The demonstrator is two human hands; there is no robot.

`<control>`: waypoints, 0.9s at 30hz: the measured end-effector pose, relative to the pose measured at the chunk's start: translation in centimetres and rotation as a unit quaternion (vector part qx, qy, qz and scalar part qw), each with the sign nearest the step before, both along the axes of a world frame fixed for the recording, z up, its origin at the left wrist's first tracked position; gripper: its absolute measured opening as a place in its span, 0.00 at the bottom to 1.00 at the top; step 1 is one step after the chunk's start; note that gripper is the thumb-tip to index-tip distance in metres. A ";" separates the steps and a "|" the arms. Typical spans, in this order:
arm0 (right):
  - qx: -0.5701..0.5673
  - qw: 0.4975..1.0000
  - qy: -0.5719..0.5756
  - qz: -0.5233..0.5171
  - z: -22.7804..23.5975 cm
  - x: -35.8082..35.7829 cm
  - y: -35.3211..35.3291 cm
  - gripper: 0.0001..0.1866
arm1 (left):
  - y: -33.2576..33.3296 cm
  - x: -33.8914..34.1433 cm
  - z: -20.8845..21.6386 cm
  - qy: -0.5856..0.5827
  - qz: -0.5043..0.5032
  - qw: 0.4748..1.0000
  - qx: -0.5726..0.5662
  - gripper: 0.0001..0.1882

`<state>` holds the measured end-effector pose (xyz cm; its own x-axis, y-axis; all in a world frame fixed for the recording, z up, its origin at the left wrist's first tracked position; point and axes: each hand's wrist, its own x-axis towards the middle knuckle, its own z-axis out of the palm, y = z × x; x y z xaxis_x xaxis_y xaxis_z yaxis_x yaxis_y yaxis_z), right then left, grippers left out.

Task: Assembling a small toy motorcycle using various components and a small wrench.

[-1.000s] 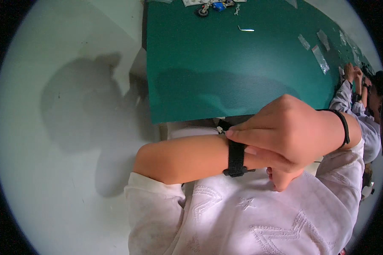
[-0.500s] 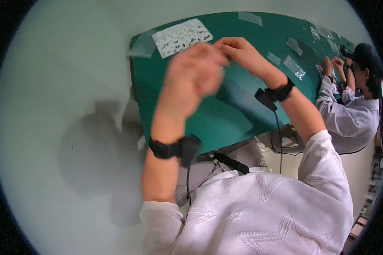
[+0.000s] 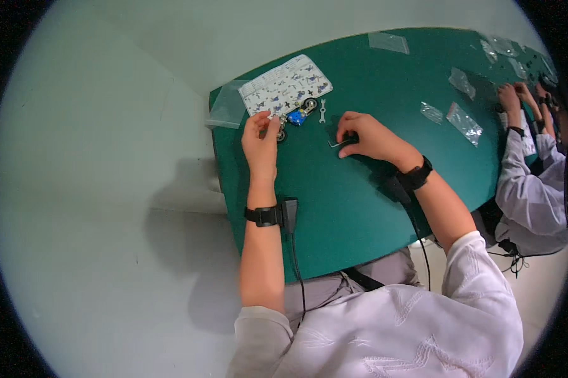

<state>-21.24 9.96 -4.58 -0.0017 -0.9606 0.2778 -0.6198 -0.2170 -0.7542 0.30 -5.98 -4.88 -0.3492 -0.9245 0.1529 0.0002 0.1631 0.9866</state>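
Note:
My left hand (image 3: 259,138) is closed at the near left end of a small toy motorcycle (image 3: 298,118); thumb and fingers appear to pinch its silver front part. The toy has a blue body and two dark wheels, and sits at the lower edge of a printed sheet (image 3: 286,85). To the right, my right hand (image 3: 371,137) is above the table with fingers curled. A thin L-shaped hex key (image 3: 335,146) sticks out between its thumb and fingers; the rest is hidden in the hand. Between the hands, a small silver wrench (image 3: 323,111) lies flat beside the toy.
A clear plastic bag (image 3: 226,106) hangs over the left edge of the green table (image 3: 334,214). Several more clear bags lie at the right, one with small parts inside (image 3: 464,125). At the far right another person's hands (image 3: 514,96) work at the same table. A pale wall stands left.
My hands have parted and come lower toward the table. The toy motorcycle and wrench, out of sight before, now show. My view has shifted slightly, and the right hand has the hex key between its fingers.

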 end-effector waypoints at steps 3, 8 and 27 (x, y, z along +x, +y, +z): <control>-0.022 0.999 0.037 0.033 -1.3 -0.2 -0.4 0.13 | -0.1 -0.2 -1.8 -0.125 0.025 0.979 -0.158 0.20; -0.033 0.999 0.036 0.013 -1.4 -0.4 -0.7 0.08 | 0.1 -1.1 -1.8 -0.258 0.037 0.890 -0.374 0.25; 0.072 0.923 -0.377 -0.017 -1.2 -0.9 -1.2 0.10 | 1.6 -0.4 -0.6 -0.122 -0.210 0.965 -0.096 0.16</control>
